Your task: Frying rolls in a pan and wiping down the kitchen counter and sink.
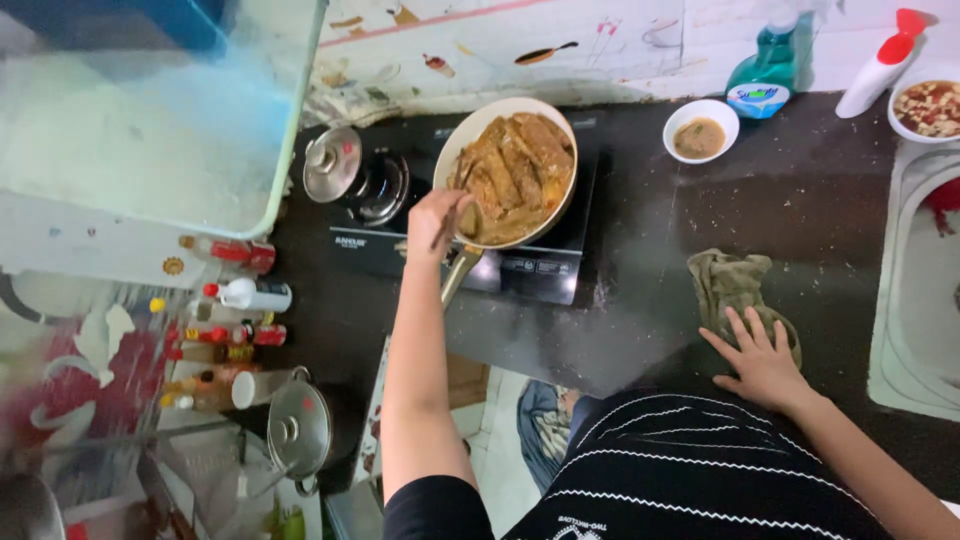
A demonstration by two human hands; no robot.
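the left hand is closed around a thin stick over the full pan. the pan looks heavy and hot, so its handle is the safe place to hold. the right hand lies flat and spread on the soft cloth.

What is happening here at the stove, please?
A person stands at a dark counter. The left hand holds a utensil over a frying pan full of browned pieces of food, which sits on a black cooktop. The right hand rests flat on the counter, touching a crumpled cloth. A small bowl of sauce stands to the right of the pan.
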